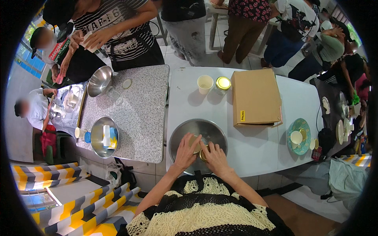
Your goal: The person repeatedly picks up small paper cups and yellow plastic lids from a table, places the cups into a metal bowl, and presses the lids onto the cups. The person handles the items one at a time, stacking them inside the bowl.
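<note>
A wide stainless steel bowl (179, 129) stands on the white table in front of me, with both my hands inside it. My left hand (185, 154) is closed at the side of a pale, round, cup-like thing (193, 143), partly covered by the fingers. My right hand (215, 158) curls over a small round jar with a golden rim (203, 154), to the right of that pale thing. Just beyond the bowl are a white paper cup (205, 84) and a glass jar with a gold lid (223, 84).
A cardboard box (256, 96) sits at the right, beyond the bowl. Farther right is a patterned turquoise plate (293, 147) carrying a cup. On the speckled table (141, 114) at left are two metal bowls, one holding a packet (110, 137). Several people stand across the tables.
</note>
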{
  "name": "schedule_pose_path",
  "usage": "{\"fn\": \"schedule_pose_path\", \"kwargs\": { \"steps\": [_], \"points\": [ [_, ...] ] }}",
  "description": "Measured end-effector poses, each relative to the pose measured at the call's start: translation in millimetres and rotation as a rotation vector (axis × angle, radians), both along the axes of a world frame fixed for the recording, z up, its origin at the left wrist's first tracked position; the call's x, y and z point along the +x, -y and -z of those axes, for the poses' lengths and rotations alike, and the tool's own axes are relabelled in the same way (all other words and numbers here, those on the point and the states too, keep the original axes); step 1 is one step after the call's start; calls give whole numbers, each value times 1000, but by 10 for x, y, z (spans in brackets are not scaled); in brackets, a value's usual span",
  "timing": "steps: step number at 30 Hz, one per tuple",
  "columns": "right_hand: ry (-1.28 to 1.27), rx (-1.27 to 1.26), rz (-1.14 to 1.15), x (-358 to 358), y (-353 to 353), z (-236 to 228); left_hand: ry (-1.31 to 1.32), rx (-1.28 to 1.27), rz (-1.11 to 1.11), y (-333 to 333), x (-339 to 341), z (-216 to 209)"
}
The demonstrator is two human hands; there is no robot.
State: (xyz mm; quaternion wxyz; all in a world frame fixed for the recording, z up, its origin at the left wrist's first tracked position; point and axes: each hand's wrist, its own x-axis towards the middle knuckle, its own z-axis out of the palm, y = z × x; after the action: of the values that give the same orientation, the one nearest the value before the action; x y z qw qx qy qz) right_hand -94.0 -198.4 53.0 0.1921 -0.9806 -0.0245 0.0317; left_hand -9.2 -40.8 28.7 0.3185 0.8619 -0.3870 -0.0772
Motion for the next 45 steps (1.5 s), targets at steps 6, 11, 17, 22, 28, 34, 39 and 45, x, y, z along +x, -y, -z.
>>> {"fn": "schedule_pose_path", "kwargs": {
  "steps": [6, 11, 17, 22, 28, 34, 39, 45],
  "points": [
    [-43, 39, 7, -26, -10, 51, 22, 31, 76, 8, 102, -70],
    [-96, 207, 30, -17, 27, 69, 20, 8, 72, 7, 121, -164],
    [-90, 252, 64, 49, 67, 114, -11, -7, 81, 78, 141, -154],
    [-24, 158, 80, 35, 3, 215, 12, 46, 81, 105, 153, -75],
    [6, 96, 178, 56, -17, 98, 47, 46, 50, 100, 118, -22],
    [66, 94, 220, 158, 31, 91, -15, 19, 40, 9, 56, -24],
    [119, 93, 115, 257, 116, 250, -28, -46, 43, -6, -22, 18],
    [80, 95, 51, 221, 192, 250, -89, -31, 39, 13, -49, -60]
  ]
}}
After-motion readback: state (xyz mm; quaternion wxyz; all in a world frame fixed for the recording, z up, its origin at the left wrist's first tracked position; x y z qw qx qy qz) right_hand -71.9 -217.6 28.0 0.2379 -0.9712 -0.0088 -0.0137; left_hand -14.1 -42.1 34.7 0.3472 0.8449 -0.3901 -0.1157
